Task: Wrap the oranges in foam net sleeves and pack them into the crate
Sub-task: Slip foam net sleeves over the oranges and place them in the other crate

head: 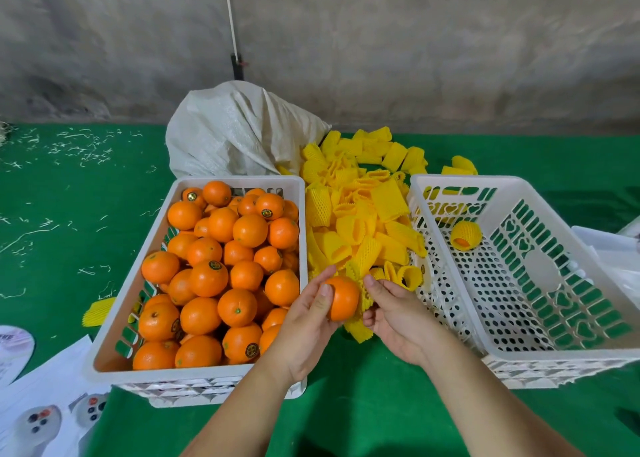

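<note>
I am looking at the big white crate (568,359) on the right, holding just one wrapped orange (465,235). The full crate (104,359) is sitting on the left, with the sleeve pile (360,221) between them. My left hand (308,325) is squeezing an orange (343,298). My right hand (394,314) is pinching a sleeve (360,327) against it. The sleeve might be slipping off sideways, or the orange could be dropping, because the net is only partly on.
</note>
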A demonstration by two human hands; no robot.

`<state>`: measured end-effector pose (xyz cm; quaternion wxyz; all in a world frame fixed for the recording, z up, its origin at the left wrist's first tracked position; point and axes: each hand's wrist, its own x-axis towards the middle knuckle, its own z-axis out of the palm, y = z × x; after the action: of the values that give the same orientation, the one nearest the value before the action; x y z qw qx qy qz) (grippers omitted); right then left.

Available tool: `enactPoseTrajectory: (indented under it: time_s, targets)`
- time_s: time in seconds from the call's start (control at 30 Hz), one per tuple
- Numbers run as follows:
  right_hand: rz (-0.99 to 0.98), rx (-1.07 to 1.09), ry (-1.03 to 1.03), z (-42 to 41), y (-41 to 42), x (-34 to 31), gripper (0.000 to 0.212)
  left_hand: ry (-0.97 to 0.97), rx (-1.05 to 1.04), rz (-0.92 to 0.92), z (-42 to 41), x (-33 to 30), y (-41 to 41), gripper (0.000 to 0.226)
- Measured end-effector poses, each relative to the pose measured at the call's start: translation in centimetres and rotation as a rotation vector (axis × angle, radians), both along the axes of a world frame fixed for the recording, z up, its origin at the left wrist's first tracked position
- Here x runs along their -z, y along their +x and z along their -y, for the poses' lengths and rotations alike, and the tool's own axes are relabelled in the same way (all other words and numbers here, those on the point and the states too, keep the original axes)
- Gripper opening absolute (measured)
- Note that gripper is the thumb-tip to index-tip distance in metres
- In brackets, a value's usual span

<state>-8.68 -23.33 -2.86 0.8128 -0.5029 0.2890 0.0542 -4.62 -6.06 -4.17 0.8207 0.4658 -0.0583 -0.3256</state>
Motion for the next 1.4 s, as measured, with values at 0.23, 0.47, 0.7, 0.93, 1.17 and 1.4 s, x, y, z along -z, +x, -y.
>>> enactPoseTrajectory:
  time_s: [0.23,0.47,0.7,0.93,1.17,1.4]
  targets:
    - [0.064,-0.086,-0.568,0.8,0.6,-0.2,0.024,-0.031,-0.052,-0.083,-0.7,-0.5,0.3,0.104]
    - [0.174,-0.103,-1.011,-0.4,1.6,-0.1,0.021,0.158,0.104,0.082,-0.3,-1.1,-0.1,0.090]
    - [0.332,-0.007,-0.819,-0.6,0.5,-2.4,0.026,0.149,-0.161,-0.004,0.7,0.1,0.2,0.077]
    - [0.575,-0.248,-1.273,-2.9,-2.5,-2.9,0.015,0.127,-0.413,0.046,1.8,0.4,-0.4,0.053]
    - [0.642,-0.375,-1.543,-4.8,-3.6,-0.6,0.021,-0.071,-0.399,-0.062,1.1,0.5,-0.3,0.045]
    - [0.566,-0.237,-1.311,-3.2,-1.1,-1.3,0.029,-0.050,-0.138,0.021,-0.3,0.2,0.2,0.072]
